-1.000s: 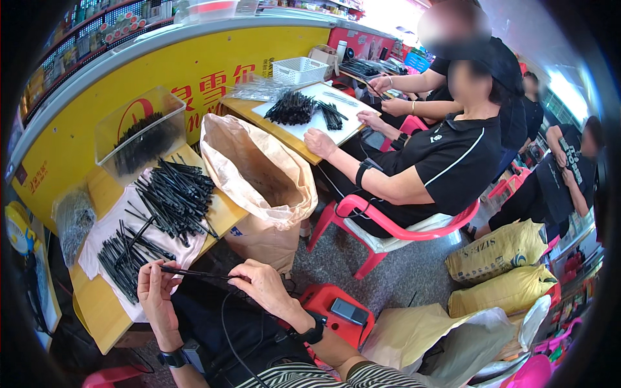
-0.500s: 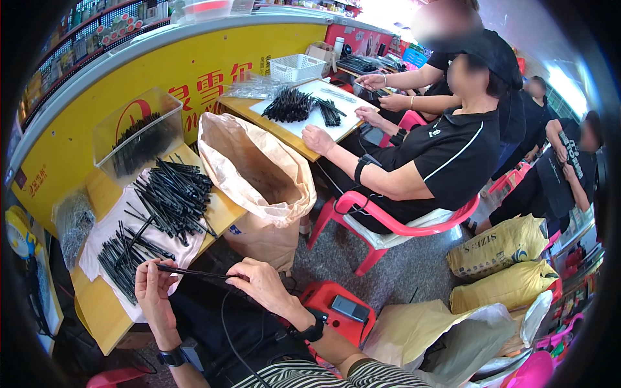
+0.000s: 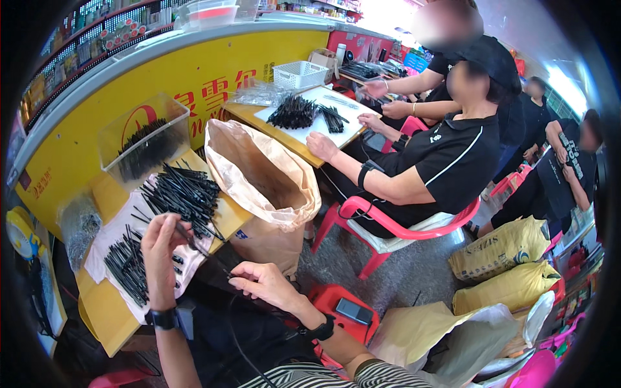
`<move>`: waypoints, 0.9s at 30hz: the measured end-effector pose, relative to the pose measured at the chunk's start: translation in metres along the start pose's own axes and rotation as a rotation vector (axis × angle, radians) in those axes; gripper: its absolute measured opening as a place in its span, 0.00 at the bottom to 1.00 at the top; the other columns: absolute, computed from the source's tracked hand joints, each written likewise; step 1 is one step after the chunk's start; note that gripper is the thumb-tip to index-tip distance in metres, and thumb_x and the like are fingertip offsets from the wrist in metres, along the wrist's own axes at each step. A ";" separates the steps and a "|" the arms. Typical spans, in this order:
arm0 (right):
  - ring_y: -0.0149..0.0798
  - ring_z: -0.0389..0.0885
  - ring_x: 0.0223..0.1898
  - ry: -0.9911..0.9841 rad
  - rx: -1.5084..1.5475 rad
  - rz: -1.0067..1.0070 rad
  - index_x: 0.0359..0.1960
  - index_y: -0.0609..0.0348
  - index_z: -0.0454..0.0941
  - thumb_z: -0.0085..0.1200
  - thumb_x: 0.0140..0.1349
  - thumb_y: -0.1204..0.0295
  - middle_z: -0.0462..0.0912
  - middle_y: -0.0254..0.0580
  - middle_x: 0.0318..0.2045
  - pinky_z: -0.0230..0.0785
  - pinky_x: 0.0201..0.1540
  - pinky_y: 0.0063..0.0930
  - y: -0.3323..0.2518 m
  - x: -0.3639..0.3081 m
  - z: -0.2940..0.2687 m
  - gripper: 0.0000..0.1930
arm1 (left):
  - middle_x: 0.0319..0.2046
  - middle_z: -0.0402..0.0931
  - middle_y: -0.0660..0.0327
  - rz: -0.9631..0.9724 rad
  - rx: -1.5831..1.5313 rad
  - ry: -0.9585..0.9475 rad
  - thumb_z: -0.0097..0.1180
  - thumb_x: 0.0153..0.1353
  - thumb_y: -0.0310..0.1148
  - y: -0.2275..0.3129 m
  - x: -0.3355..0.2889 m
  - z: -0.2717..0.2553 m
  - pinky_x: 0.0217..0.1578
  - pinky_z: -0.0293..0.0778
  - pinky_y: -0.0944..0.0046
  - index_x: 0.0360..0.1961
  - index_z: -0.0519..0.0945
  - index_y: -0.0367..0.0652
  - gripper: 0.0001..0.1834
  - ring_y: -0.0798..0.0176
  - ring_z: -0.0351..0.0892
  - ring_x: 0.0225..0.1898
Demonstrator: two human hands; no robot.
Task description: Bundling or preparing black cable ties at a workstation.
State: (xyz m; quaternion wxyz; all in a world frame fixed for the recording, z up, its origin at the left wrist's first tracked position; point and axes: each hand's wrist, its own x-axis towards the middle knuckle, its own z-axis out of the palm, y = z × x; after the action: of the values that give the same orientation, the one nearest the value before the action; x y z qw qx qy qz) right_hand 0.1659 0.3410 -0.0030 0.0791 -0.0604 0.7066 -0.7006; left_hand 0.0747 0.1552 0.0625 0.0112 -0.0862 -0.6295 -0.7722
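Observation:
My left hand [image 3: 162, 252] is raised over the near edge of the wooden table [image 3: 100, 323], its fingers closed on the upper end of a slim black stick [image 3: 206, 251], blurred by motion. Lower and to the right, my right hand [image 3: 266, 284] pinches at the stick's other end; the exact contact is hard to make out. Beyond my left hand, a large pile of similar black sticks [image 3: 181, 194] lies on a pale pink cloth [image 3: 97, 258]. A smaller row of black sticks [image 3: 126, 271] rests on the same cloth, partly hidden by my left hand.
A clear plastic bin [image 3: 174, 123] holding dark sticks stands behind the piles. Right of the table is an open brown paper sack [image 3: 265, 236]. A co-worker sits on a pink chair [image 3: 414, 227] at another table. A red stool [image 3: 326, 299] carrying a phone-like device is beside my right arm.
My left hand has risen and moved slightly right, tilting the stick from nearly level to steep. My right hand has shifted slightly right and down. The view has shifted slightly.

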 end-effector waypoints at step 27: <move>0.18 0.72 0.22 0.379 0.147 -0.126 0.35 0.62 0.77 0.55 0.60 0.69 0.78 0.30 0.24 0.66 0.24 0.12 -0.036 -0.017 -0.048 0.08 | 0.35 0.79 0.55 0.112 -0.181 -0.444 0.50 0.64 0.34 0.055 0.052 0.092 0.39 0.76 0.69 0.37 0.74 0.40 0.08 0.64 0.81 0.37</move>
State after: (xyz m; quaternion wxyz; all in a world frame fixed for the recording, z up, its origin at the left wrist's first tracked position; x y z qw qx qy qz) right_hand 0.1722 0.3914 0.0339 -0.0949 0.0342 0.6508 -0.7525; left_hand 0.0416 0.2387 0.1409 -0.0927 -0.2893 -0.5389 -0.7857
